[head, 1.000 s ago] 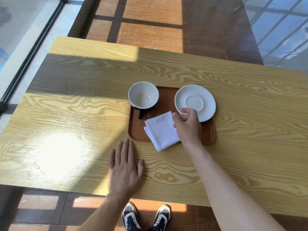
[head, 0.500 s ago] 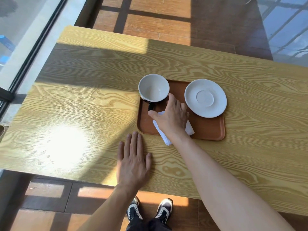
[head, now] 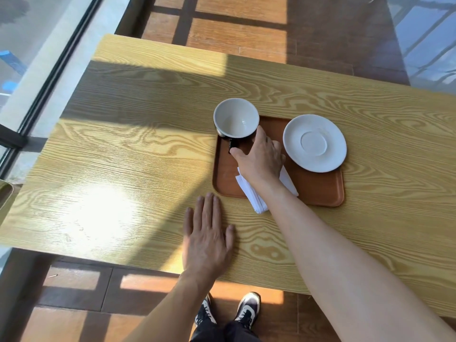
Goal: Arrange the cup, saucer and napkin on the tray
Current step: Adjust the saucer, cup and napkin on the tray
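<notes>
Since the earlier frame, the right hand [head: 259, 157] has left the napkin [head: 254, 196] and advanced toward 11 o'clock, reaching the cup [head: 236, 118]. Thumb and forefinger now span the cup's dark handle [head: 233, 144] and lower wall (whether the grip is fully closed cannot be told, since the palm hides the contact). The cup sits at the tray's [head: 320, 191] 10 o'clock corner, its rim overhanging the tray edge, with its handle pointing toward 6 o'clock, straight at the approaching thumb. The saucer [head: 314, 143] lies at roughly 3 o'clock from the cup, near the right hand's knuckles but apart from them, partly overhanging the tray's far right corner. The napkin lies under the wrist, its long axis running from 11 to 5 o'clock, one corner projecting past the tray's near edge. The left hand [head: 208, 239] rests flat on the table [head: 148, 156], fingers together, holding nothing. Judged from this layout, the right hand is the nearer one for carrying the cup rightward onto the saucer.
</notes>
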